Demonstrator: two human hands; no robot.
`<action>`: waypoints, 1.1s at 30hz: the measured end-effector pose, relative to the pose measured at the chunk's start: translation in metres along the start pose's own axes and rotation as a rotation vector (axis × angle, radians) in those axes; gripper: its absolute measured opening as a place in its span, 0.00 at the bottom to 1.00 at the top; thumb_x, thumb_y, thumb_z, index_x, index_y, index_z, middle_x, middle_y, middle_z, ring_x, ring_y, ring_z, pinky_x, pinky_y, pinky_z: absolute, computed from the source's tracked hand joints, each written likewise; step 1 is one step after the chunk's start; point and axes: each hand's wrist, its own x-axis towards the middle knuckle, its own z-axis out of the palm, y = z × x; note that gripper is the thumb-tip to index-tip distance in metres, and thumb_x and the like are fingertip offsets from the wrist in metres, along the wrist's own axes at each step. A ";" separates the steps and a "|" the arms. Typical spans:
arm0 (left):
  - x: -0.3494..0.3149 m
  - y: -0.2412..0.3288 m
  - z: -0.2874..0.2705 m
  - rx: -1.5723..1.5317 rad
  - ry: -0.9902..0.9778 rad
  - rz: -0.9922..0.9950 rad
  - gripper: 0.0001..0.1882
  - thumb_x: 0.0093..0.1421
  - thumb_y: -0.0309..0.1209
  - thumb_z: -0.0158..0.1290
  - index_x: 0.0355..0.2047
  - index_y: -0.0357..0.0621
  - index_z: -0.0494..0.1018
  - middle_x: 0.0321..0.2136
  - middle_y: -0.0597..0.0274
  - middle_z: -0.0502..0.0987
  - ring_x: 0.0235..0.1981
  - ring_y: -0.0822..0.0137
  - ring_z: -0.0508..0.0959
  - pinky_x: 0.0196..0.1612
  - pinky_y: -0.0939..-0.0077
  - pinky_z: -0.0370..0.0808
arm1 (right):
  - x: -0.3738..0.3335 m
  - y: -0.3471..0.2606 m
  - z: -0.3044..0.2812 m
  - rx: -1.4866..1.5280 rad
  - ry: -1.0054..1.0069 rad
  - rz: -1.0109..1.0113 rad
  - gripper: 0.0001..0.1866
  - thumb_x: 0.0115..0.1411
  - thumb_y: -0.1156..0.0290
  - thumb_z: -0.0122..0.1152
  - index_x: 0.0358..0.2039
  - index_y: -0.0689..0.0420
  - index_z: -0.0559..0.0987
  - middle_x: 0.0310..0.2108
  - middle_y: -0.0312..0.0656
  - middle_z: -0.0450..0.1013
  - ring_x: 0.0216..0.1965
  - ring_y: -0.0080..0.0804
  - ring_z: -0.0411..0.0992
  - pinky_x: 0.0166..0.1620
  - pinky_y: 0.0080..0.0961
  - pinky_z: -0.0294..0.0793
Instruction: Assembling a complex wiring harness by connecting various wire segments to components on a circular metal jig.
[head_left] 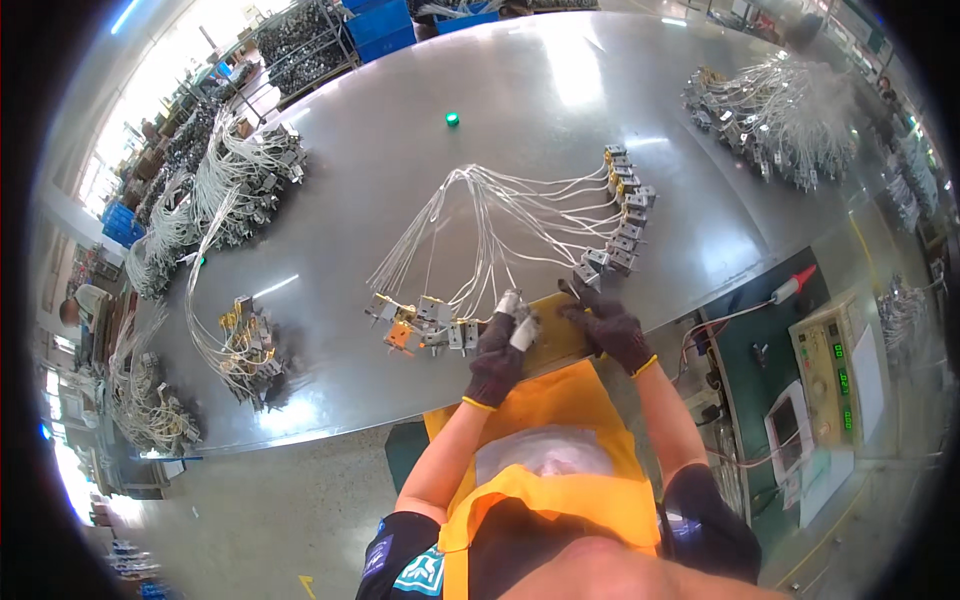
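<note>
Both my hands wear dark knitted gloves with yellow cuffs. My left hand is at the table's front edge, beside a cluster of small metal switch-like parts on white wires. Its thumb and forefinger have whitish coverings. The fingers are curled near the wire ends, and what they hold is too small to make out. My right hand has its fingertips closed at the nearest part of a curved row of similar metal boxes. White wires arch across the table between row and cluster.
Wired parts lie in piles at the left, front left and far right of the metal table. A green light sits mid-table. To the right are a meter with green digits and a red-tipped probe.
</note>
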 end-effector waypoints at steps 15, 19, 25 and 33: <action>0.021 -0.017 0.020 0.515 -0.121 0.157 0.36 0.42 0.33 0.66 0.53 0.37 0.67 0.35 0.44 0.76 0.37 0.44 0.77 0.41 0.53 0.73 | -0.019 -0.020 0.007 -0.760 0.020 -0.430 0.15 0.59 0.65 0.62 0.46 0.53 0.80 0.37 0.47 0.77 0.38 0.45 0.76 0.41 0.37 0.75; 0.017 -0.026 0.021 0.496 -0.129 0.172 0.34 0.44 0.32 0.64 0.53 0.36 0.68 0.35 0.43 0.76 0.38 0.43 0.76 0.41 0.53 0.73 | -0.025 -0.024 0.011 -0.819 -0.006 -0.453 0.13 0.58 0.69 0.60 0.44 0.55 0.80 0.34 0.46 0.76 0.36 0.48 0.75 0.40 0.39 0.74; 0.028 -0.014 0.028 0.452 -0.070 0.289 0.23 0.48 0.33 0.66 0.44 0.40 0.73 0.27 0.47 0.76 0.28 0.50 0.78 0.33 0.60 0.73 | -0.027 -0.017 0.025 -0.965 0.124 -0.524 0.15 0.55 0.75 0.55 0.44 0.54 0.76 0.28 0.46 0.72 0.33 0.47 0.73 0.39 0.39 0.74; 0.021 -0.019 0.026 0.420 -0.246 0.042 0.27 0.53 0.36 0.58 0.50 0.33 0.68 0.37 0.39 0.74 0.41 0.41 0.74 0.45 0.52 0.71 | -0.031 -0.013 0.032 -1.017 0.208 -0.563 0.13 0.56 0.73 0.57 0.44 0.55 0.75 0.25 0.45 0.70 0.31 0.46 0.73 0.37 0.40 0.73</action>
